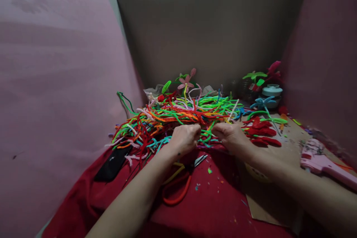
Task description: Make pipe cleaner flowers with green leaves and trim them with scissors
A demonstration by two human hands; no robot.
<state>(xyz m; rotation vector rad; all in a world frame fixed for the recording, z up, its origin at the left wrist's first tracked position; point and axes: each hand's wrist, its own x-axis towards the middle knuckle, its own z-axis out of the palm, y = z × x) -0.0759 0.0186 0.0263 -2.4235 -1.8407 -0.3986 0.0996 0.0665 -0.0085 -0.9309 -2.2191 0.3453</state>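
A tangled heap of colourful pipe cleaners (178, 113) lies across the middle of the red cloth (212, 200). At its near edge my left hand (187, 135) is closed, with its fingertips hidden among the strands. Just to the right, my right hand (227, 133) is closed in a pinch at the same edge. A small gap with green strands separates the two hands, and what either one holds is too small to make out. Below my left hand lie scissors, with metal blades (200, 160) and an orange-red handle loop (178, 197).
A black phone (111, 165) lies at the left. Red fuzzy petals (260, 132) and a blue fuzzy flower (263, 102) rest on cardboard (292, 135) at the right, near a pink glue gun (323, 161). Behind them stands a lidded jar (272, 91). Walls enclose the back and sides.
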